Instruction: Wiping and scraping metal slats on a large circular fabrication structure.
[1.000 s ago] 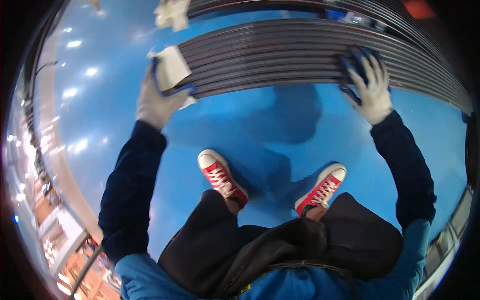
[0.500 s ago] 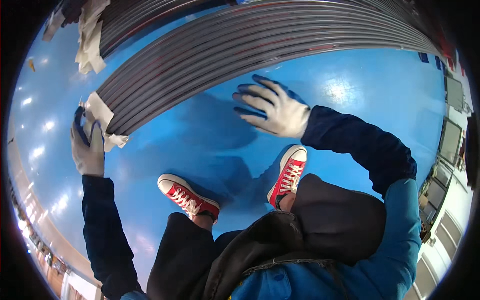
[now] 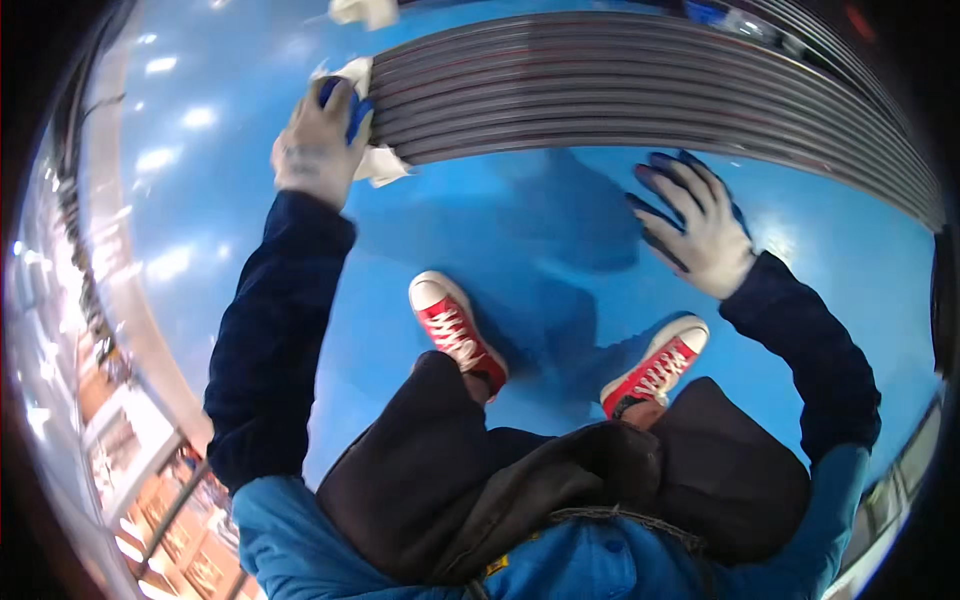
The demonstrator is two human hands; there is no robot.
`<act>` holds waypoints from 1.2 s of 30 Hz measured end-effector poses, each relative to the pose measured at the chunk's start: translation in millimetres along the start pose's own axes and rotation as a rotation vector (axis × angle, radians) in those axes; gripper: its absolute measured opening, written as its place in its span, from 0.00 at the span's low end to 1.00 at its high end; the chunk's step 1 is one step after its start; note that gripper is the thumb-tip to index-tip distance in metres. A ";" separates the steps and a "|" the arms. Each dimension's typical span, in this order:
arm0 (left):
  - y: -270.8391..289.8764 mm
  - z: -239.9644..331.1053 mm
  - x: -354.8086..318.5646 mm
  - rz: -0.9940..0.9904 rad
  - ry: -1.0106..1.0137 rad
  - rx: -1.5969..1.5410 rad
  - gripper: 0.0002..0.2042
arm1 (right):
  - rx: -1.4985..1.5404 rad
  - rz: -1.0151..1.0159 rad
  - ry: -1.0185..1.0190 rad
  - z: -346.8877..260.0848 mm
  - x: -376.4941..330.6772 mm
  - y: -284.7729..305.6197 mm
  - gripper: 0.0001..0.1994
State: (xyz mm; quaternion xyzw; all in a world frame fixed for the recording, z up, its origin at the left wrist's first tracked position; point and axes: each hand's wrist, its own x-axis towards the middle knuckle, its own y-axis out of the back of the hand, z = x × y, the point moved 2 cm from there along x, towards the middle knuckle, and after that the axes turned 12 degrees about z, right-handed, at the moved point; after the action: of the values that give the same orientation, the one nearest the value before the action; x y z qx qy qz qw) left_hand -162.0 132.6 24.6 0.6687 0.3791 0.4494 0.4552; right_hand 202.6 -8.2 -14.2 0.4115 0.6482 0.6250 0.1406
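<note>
On a blue floor (image 3: 520, 230), one ribbed grey panel (image 3: 640, 90), left hand (image 3: 318, 145) gripping its corner, right hand (image 3: 700, 230) spread, empty, two red shoes (image 3: 455, 330).

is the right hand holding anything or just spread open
Spread open and empty. The gloved right hand has its fingers splayed above the blue floor, short of the grey ribbed panel, with nothing in its grasp.

White knit gloves with blue-coated palms and fingers are worn on the left hand (image 3: 318, 140) and the right hand (image 3: 700, 228). Both forearms are covered by dark navy sleeves (image 3: 275, 330), joined to a brighter blue jacket (image 3: 590, 565). Black trousers (image 3: 520, 480) are seen, and red lace-up sneakers (image 3: 455, 330) with white toe caps, laces and soles.
</note>
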 end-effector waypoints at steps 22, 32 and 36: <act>12.7 -31.1 -13.1 -0.047 0.326 -0.338 0.17 | -0.046 -0.014 -0.042 -5.0 12.9 -12.5 0.18; 23.8 -23.5 -14.1 -0.251 0.413 -0.348 0.25 | -0.038 -0.065 -0.048 -6.4 15.3 -13.8 0.20; 25.0 2.0 -21.2 -0.235 0.145 -0.079 0.26 | 0.025 -0.038 -0.042 -6.9 15.6 -16.0 0.21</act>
State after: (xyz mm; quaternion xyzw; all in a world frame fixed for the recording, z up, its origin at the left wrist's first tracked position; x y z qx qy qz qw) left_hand -164.3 105.2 42.6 0.5670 0.4687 0.4545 0.5023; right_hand 182.4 0.0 -22.7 0.4139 0.6606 0.6054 0.1608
